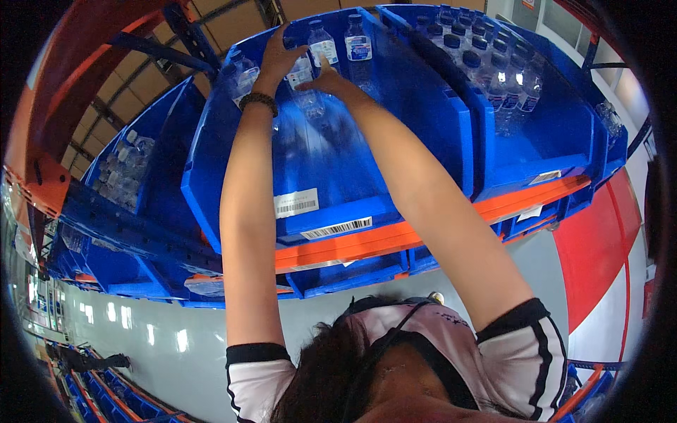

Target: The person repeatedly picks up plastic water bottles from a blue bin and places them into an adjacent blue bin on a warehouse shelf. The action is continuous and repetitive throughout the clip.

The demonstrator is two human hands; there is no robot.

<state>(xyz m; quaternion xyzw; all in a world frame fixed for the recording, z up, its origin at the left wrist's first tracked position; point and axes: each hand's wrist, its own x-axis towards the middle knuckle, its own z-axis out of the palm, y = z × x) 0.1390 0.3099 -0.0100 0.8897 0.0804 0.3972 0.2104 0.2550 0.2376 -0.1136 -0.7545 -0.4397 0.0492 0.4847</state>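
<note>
Both arms reach into a blue plastic shelf bin (423, 121). My left hand (278, 61), with a dark beaded band at the wrist, curves around the far side of a clear plastic bottle (311, 103) near the bin's left side. My right hand (329, 79) is at the right of that bottle, thumb and fingers spread near its label. Just behind stands another clear bottle (321, 45), partly overlapped by my right fingers. Farther right a bottle with a dark cap (359, 47) stands upright. More bottles (244, 74) stand left of my left hand. Whether either palm presses on the bottle is unclear.
To the right, a neighbouring blue bin (539, 153) holds several capped bottles (497, 69). Another bin at the left holds bottles (124, 169) lying in a heap. An orange shelf beam (359, 244) runs below the bins, and an orange upright (37, 174) rises at the left.
</note>
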